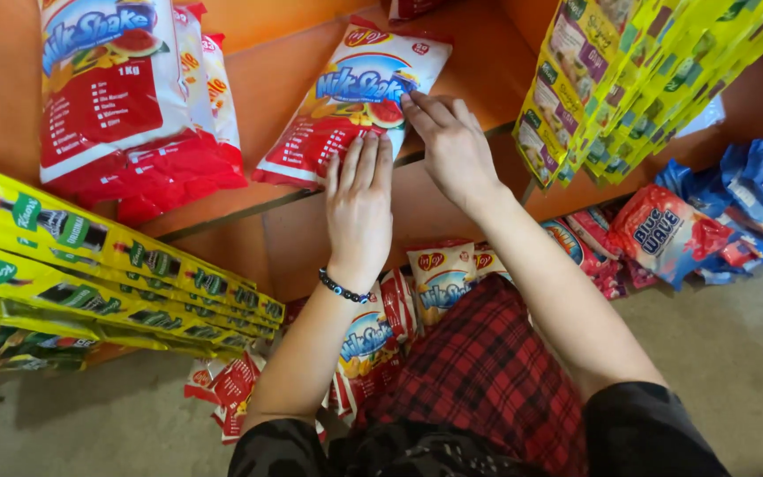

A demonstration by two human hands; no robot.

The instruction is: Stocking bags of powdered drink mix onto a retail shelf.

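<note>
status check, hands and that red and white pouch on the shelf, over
Left hand and right hand flat, open, on red and white pouch. Pouch lies on orange shelf. Pouch stack to its left, apart.

I see an orange wooden shelf (284, 79) carrying a flat red-and-white plastic pouch (352, 97) and, further left, a stack of matching red-and-white bags (134, 106).
</note>
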